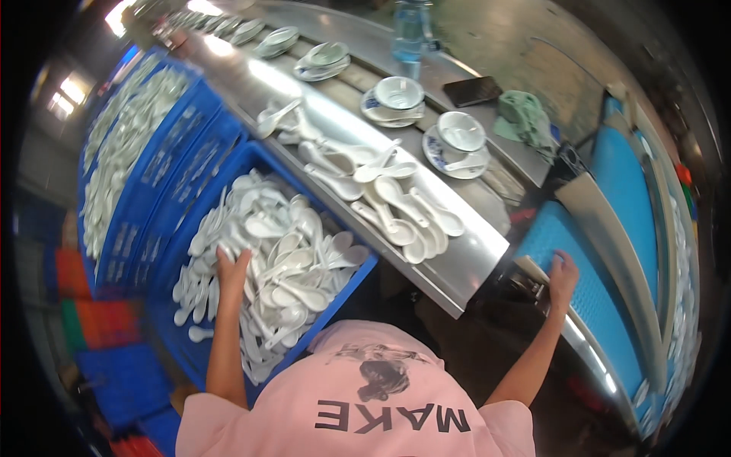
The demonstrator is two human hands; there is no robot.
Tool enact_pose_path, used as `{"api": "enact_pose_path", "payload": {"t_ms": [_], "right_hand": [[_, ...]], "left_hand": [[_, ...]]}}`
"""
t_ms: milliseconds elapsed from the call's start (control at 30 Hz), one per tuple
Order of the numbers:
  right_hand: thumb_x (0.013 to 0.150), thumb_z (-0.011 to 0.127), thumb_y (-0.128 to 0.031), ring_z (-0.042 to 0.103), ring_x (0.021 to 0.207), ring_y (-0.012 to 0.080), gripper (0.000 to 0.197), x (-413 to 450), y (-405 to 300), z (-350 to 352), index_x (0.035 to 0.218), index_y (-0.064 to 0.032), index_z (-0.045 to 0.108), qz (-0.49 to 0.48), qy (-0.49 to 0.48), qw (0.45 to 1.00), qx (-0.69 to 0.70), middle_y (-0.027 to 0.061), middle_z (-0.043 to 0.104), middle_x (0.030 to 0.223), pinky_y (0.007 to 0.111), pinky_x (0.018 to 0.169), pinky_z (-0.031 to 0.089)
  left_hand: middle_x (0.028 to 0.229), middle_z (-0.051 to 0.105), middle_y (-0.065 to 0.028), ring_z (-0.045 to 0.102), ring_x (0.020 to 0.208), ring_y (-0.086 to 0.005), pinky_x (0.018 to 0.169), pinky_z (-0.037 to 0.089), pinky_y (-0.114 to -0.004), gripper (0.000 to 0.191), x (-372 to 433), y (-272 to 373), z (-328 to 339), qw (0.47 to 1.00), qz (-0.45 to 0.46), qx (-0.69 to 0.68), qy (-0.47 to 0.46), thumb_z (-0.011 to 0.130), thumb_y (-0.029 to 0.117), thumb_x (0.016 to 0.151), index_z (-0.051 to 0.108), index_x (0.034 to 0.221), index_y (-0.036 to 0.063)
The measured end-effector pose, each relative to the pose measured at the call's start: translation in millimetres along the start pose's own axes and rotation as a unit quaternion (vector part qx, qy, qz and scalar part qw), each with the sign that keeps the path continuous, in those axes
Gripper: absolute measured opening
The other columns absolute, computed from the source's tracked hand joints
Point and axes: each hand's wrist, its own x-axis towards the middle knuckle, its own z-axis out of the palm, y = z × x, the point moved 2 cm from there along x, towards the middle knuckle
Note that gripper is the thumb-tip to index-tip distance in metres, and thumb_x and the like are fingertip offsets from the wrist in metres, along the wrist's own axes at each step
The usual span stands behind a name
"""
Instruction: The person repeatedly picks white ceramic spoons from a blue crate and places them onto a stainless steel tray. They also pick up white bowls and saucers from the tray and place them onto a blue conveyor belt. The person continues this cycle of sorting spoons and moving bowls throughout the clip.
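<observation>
My left hand [232,265] reaches into a blue plastic crate [365,271] heaped with white ceramic spoons [297,257]; its fingers touch spoons, but whether it grips one cannot be told. My right hand [563,280] is over the near edge of a blue conveyor belt [588,274], and no object shows in it. Between my hands, a loose pile of white spoons [394,197] lies on the stainless steel ledge [457,263]. Beyond it, a bowl [461,131] and a spoon sit on a patterned saucer [437,155]. Another bowl [400,92] rests on stacked saucers beside them.
More stacked dishes [322,60] run up the line to the upper left. A water bottle [408,34], a dark phone [472,91] and a green cloth [522,117] lie along the far side. Another blue crate of spoons [128,154] stands at left. A curved guide rail [605,228] crosses the belt.
</observation>
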Motion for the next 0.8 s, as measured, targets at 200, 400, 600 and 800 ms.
{"api": "enact_pose_path", "payload": {"t_ms": [200,400,600,800], "right_hand": [[0.086,0.053,-0.019,0.06,0.069,0.0349,0.019,-14.5,-12.8,0.3,0.096,-0.008,0.065,-0.008,0.082,0.996,-0.045,0.0155,0.064,0.076,0.042,0.063,0.046],[0.086,0.052,-0.017,0.059,0.068,0.0359,0.015,-25.6,-34.3,-7.5,0.092,-0.0093,0.064,0.003,0.152,0.986,-0.063,0.0159,0.063,0.072,0.043,0.061,0.046],[0.085,0.052,-0.015,0.06,0.07,0.0365,0.015,-21.6,-44.6,2.3,0.09,-0.0075,0.064,-0.008,0.186,0.982,-0.023,0.0177,0.063,0.077,0.043,0.063,0.047],[0.084,0.054,-0.014,0.061,0.071,0.0361,0.014,-25.1,-40.6,-9.9,0.087,-0.0058,0.065,-0.033,0.25,0.967,-0.022,0.0159,0.064,0.08,0.042,0.063,0.048]], "left_hand": [[0.122,0.049,-0.0232,0.048,0.111,-0.0379,0.092,0.04,-0.042,0.058,-14.0,50.8,-15.4,0.932,0.129,0.338,0.006,0.065,0.03,0.08,0.046,0.124,-0.0041],[0.128,0.044,-0.0219,0.041,0.118,-0.0385,0.098,0.033,-0.044,0.048,-19.0,107.1,26.2,0.91,0.329,0.249,0.052,0.066,0.024,0.08,0.051,0.119,-0.0008],[0.129,0.045,-0.0189,0.043,0.118,-0.0358,0.098,0.033,-0.045,0.046,14.1,58.2,79.7,0.859,0.356,0.343,0.13,0.064,0.025,0.08,0.053,0.12,0.0051],[0.124,0.054,-0.0113,0.052,0.111,-0.0283,0.094,0.035,-0.042,0.032,9.5,71.9,93.5,0.888,0.343,0.258,0.166,0.059,0.019,0.083,0.059,0.114,0.0091]]}}
